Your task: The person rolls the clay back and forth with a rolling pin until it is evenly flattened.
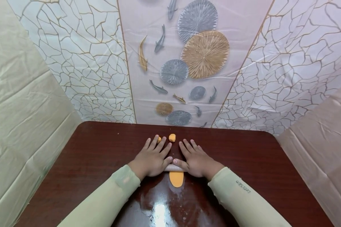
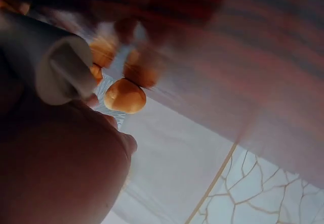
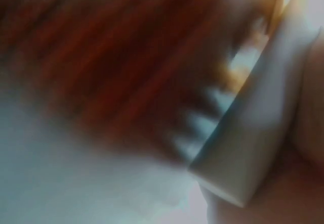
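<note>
L hand (image 1: 152, 159): palm down, fingers straight and spread, no grasp; lies across the L part of a pale tube (image 1: 174, 168). R hand (image 1: 198, 162): same condition, fingers straight and fwd, no grasp; lies across the R part of the tube. Thumb tips just beside each other, approx. mid-tube.

Tube sits crosswise on the tbl (image 1: 244, 157), mostly covered by the hands; short middle section visible betw. them. L wrist view shows its end is hollow. R wrist view badly blurred; tube's other end visible there, close to the hand.

Orange strip (image 1: 176, 180): flat, rounded near end, protrudes from the tube's near side twd the person. Extent under tube/hands hidden; can't tell.

Two orange lumps noted on the far side of the tube: first lump (image 1: 172, 137) lies fully in sight betw. the hands' fingertips, nearer the L; second lump (image 1: 159, 139) is partly hidden behind L fingers. Contact w/ fingers: can't tell.

Tbl surface dark red-brown, glossy, w/ bright glare on near part. Patterned cloth (image 1: 147, 94) hangs behind, fish and round-leaf motifs.
</note>
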`<state>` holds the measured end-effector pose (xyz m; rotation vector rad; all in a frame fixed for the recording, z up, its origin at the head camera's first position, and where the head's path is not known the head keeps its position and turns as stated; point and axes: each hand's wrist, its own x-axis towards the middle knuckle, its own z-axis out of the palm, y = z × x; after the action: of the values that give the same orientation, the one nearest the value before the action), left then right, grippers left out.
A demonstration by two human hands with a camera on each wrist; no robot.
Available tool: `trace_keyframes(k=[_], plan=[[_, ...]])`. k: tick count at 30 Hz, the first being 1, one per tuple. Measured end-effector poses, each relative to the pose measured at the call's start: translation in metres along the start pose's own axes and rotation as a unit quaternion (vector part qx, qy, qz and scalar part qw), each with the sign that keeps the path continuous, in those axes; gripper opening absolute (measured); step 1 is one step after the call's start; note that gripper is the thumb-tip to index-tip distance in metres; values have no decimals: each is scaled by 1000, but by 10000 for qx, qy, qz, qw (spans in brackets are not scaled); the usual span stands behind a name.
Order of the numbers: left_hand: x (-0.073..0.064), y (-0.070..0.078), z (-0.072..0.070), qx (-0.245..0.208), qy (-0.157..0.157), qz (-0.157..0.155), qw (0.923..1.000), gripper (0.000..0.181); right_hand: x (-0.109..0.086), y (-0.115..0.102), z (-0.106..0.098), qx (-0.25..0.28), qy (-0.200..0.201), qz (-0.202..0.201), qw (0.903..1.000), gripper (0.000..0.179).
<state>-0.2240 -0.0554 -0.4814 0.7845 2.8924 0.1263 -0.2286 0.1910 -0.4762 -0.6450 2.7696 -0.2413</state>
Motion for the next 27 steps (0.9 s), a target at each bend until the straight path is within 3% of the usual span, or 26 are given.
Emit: trace_keyframes(k=[11,27], plan=[[4,0,-2,-304,-94,-168,9994,70,6,5,3,87,-121,89,9998,94],[-5,-1,-2,-467,-53,88,9989,68,-2,-2,2,102,-107,-60,9999,95]])
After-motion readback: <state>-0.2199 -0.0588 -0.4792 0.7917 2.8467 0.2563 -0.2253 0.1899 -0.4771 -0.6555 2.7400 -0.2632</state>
